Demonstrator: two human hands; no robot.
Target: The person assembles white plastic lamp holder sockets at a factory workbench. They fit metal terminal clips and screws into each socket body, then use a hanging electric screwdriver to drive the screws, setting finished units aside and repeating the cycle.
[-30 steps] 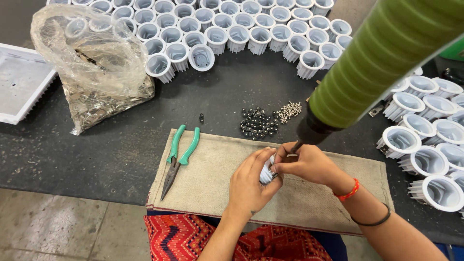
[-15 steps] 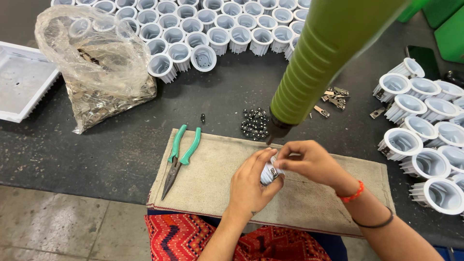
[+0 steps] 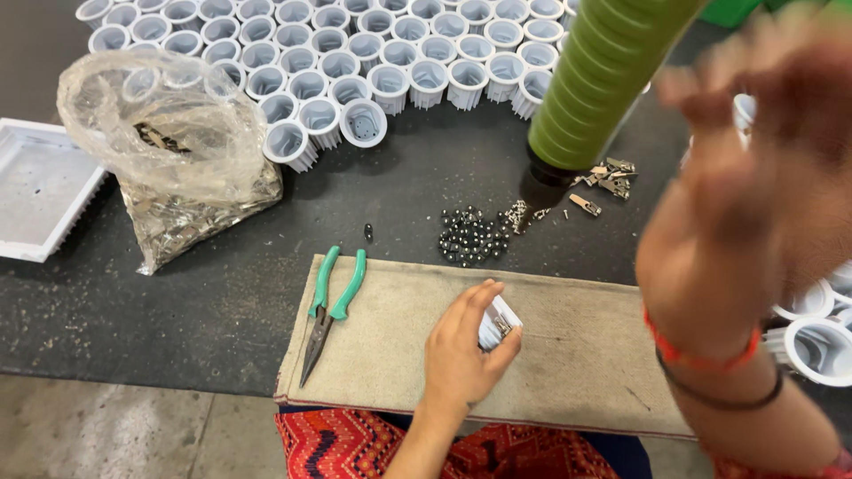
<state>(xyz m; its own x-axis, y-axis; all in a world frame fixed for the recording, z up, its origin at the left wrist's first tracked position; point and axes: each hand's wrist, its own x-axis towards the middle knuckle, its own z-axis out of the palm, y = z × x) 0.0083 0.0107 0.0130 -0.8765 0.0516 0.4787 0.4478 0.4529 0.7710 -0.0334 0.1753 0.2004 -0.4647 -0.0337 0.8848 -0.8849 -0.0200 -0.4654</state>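
The small white finned cup (image 3: 500, 321) sits in the left hand (image 3: 461, 355), fingers closed around it, over the beige cloth mat (image 3: 568, 355) at the near edge of the dark counter (image 3: 177, 284). Half a second ago both hands pinched this cup together; now the right hand (image 3: 754, 195) has let go and is raised, blurred, at the right, fingers spread and holding nothing. The green ribbed tool (image 3: 603, 80) hangs just beyond the mat, its tip above the pile of small dark balls (image 3: 470, 235). Green-handled pliers (image 3: 330, 306) lie on the mat's left end. Farther left is a plastic bag of metal parts (image 3: 177, 168), with rows of white cups (image 3: 355, 44) at the far side.
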